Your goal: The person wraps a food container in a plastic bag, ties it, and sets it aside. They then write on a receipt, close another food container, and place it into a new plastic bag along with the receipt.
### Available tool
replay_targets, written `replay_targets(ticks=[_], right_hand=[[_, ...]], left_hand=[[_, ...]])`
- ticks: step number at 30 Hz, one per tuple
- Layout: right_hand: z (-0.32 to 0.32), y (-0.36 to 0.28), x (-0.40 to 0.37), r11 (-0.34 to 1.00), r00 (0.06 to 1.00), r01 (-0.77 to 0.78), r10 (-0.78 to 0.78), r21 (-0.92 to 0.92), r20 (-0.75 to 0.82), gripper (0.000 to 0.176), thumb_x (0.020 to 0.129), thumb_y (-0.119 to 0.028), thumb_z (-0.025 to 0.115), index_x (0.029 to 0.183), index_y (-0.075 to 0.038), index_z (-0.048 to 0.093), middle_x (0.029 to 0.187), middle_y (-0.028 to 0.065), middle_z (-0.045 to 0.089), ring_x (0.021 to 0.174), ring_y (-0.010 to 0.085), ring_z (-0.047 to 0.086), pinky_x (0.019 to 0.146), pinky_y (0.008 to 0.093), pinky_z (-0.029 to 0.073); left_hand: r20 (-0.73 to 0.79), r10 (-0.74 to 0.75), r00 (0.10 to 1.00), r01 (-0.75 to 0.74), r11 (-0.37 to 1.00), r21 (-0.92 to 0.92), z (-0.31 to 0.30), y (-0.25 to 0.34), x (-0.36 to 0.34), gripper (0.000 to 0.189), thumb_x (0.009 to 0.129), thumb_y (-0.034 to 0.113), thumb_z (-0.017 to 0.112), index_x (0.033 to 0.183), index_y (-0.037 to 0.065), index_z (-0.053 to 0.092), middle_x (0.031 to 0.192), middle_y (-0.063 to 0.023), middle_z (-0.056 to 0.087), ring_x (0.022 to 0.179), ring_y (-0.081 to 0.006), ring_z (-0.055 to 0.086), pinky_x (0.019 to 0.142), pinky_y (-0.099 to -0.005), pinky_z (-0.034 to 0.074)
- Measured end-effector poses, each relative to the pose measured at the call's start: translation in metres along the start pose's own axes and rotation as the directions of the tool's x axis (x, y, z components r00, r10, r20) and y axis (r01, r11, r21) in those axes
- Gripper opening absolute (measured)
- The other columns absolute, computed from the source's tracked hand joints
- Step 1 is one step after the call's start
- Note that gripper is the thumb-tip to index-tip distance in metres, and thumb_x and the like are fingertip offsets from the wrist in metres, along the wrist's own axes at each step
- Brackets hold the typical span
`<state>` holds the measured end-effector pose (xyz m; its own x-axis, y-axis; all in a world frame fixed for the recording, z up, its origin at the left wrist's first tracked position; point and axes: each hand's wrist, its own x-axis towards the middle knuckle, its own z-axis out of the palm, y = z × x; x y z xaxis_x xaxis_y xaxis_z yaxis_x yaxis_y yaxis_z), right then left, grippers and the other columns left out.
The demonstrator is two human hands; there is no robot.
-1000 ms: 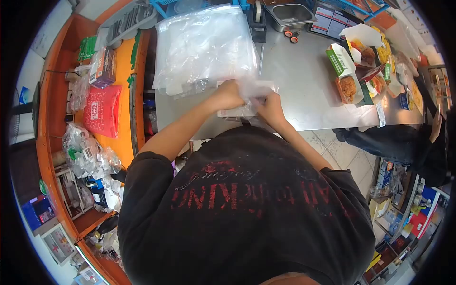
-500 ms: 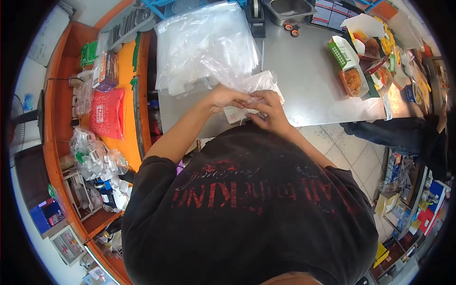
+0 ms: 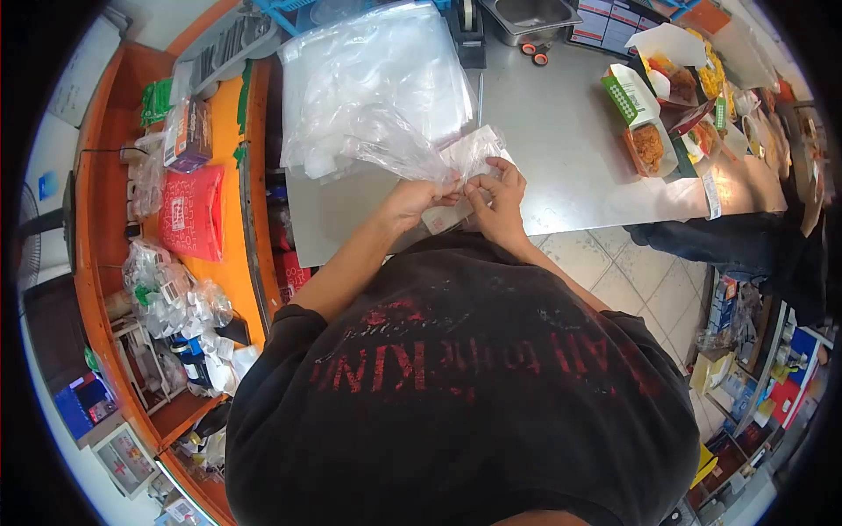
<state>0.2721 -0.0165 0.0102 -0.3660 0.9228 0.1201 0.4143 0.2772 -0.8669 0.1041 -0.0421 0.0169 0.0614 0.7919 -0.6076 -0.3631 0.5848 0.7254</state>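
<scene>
Close to the table's near edge, my left hand (image 3: pixel 412 201) pinches the gathered part of a clear plastic bag (image 3: pixel 399 147). My right hand (image 3: pixel 499 203) is beside it, thumb and forefinger closed on the same gathered plastic. The loose part of the bag spreads out to the left, over a stack of clear plastic bags (image 3: pixel 368 66). Beneath my hands lies a pale packet with faint print (image 3: pixel 478 147), partly covered by the plastic and my fingers. Its contents cannot be made out.
Open food boxes with fried chicken (image 3: pixel 647 145) stand on the metal table (image 3: pixel 561 131) at the right. Orange-handled scissors (image 3: pixel 535 54), a tape dispenser (image 3: pixel 468 35) and a metal pan (image 3: pixel 531 16) sit at the back. A red bag (image 3: pixel 191 210) lies on the orange counter. Another person's dark-clothed leg (image 3: pixel 702 244) is at right.
Both hands have shifted slightly, and the fingers of my right hand now point further up. The gathered plastic between them looks tighter, and more of the pale packet shows.
</scene>
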Motion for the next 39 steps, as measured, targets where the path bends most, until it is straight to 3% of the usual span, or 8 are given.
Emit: replay_targets(ticks=[2, 6, 8, 20, 39], right_hand=[[0.0001, -0.0027, 0.0004, 0.996, 0.999, -0.032, 0.034, -0.085, 0.027, 0.009, 0.079, -0.019, 0.063, 0.082, -0.011, 0.066, 0.127, 0.0154, 0.038, 0.118, 0.0336, 0.026, 0.097, 0.0441, 0.025], [0.0026, -0.0033, 0.0035, 0.995, 0.996, -0.085, 0.087, -0.055, 0.032, 0.011, 0.079, -0.02, 0.06, 0.082, -0.012, 0.066, 0.129, 0.0168, 0.035, 0.12, 0.0347, 0.025, 0.099, 0.045, 0.024], [0.0017, -0.0071, 0.0065, 0.981, 0.985, -0.172, 0.172, 0.086, -0.001, 0.011, 0.078, -0.018, 0.058, 0.08, -0.011, 0.066, 0.131, 0.0179, 0.033, 0.122, 0.0366, 0.023, 0.1, 0.0458, 0.022], [-0.0013, -0.0015, 0.002, 0.998, 0.996, -0.053, 0.056, -0.045, 0.065, 0.013, 0.074, -0.018, 0.058, 0.074, -0.01, 0.067, 0.134, 0.0192, 0.035, 0.124, 0.0374, 0.022, 0.101, 0.0472, 0.021], [-0.0044, -0.0008, 0.001, 0.998, 0.995, -0.059, 0.057, 0.02, 0.085, 0.012, 0.073, -0.018, 0.059, 0.075, -0.009, 0.067, 0.133, 0.0178, 0.037, 0.124, 0.036, 0.022, 0.101, 0.0468, 0.022]], left_hand=[[0.007, -0.003, 1.0, 0.003, 1.0, -0.019, -0.0009, -0.0002, 0.0003, 0.028, 0.084, 0.011, 0.062, 0.107, -0.002, 0.055, 0.1, -0.01, 0.059, 0.094, -0.0194, 0.058, 0.081, -0.0312, 0.048], [0.03, -0.011, 0.999, 0.01, 1.0, 0.004, -0.0001, 0.0048, -0.0023, 0.027, 0.084, 0.01, 0.062, 0.108, -0.002, 0.055, 0.099, -0.0095, 0.059, 0.092, -0.0195, 0.058, 0.081, -0.0314, 0.048], [0.009, -0.009, 1.0, 0.009, 1.0, 0.002, -0.0002, 0.004, -0.0009, 0.028, 0.083, 0.009, 0.062, 0.107, -0.002, 0.055, 0.098, -0.0089, 0.059, 0.091, -0.0194, 0.058, 0.081, -0.0317, 0.049], [-0.006, -0.012, 1.0, 0.012, 1.0, -0.006, 0.0005, 0.003, -0.0007, 0.027, 0.084, 0.005, 0.06, 0.108, -0.004, 0.053, 0.103, -0.0106, 0.057, 0.092, -0.0217, 0.058, 0.082, -0.0331, 0.049], [-0.002, 0.009, 1.0, -0.009, 0.999, -0.031, 0.0024, 0.0039, -0.0052, 0.026, 0.084, 0.005, 0.059, 0.108, -0.003, 0.053, 0.101, -0.0105, 0.057, 0.088, -0.0207, 0.058, 0.08, -0.032, 0.049]])
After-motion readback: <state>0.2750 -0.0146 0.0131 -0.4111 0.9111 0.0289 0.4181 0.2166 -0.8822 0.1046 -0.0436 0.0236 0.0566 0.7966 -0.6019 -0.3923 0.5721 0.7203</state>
